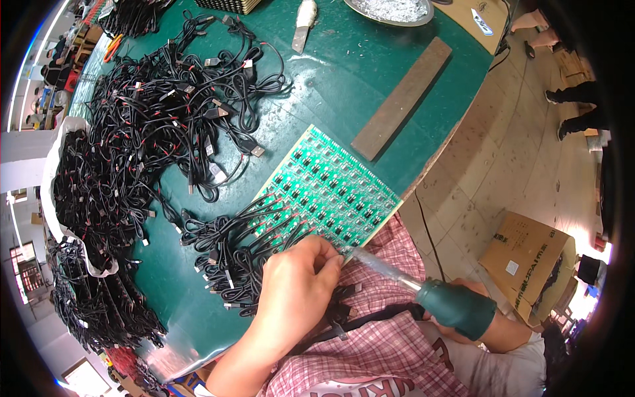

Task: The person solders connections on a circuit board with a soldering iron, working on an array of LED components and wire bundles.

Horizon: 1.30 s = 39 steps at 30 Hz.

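A green circuit board panel (pixel 331 185) with rows of small parts lies at the table's near edge. Several black USB cables (pixel 228 258) run onto its left side by red and black wire ends. My left hand (pixel 297 278) is closed in a pinch at the board's near corner, on a black USB cable (pixel 344 292) that shows beside the fingers; the pinched end itself is hidden. My right hand (pixel 472 286) grips the dark green handle of a soldering iron (pixel 456 308). The iron's tip meets the board's near edge, right by my left fingertips.
A large heap of black USB cables (pixel 165 112) covers the table's left, with more in a white-edged holder (pixel 49 192). Beyond the board lie a brown bar (pixel 403 99), a wrapped-handle blade (pixel 304 26) and a metal dish (pixel 390 10). An open cardboard box (pixel 526 258) stands on the floor, right.
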Motion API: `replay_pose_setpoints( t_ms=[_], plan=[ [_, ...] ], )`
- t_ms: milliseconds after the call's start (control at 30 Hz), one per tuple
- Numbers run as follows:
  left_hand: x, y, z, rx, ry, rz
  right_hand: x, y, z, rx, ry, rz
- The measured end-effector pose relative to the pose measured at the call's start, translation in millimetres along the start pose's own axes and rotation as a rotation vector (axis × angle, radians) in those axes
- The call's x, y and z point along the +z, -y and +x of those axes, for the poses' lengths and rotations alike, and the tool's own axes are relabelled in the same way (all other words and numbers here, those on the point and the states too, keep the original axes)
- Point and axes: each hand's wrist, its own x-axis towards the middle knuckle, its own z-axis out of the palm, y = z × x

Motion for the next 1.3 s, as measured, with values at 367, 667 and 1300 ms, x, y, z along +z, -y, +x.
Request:
replay_pose_setpoints(
  t_ms=[367,667,1300],
  plan=[
    [-1,3,0,0.018,-0.02,0.033,7,-27,-22,0.025,0.109,0.147],
    [0,6,-2,0.003,0.005,0.001,6,-30,-32,-0.059,0.13,0.027],
    [23,12,-12,0.221,-0.241,0.271,1,-5,-10,0.002,0.072,-0.105]
  ],
)
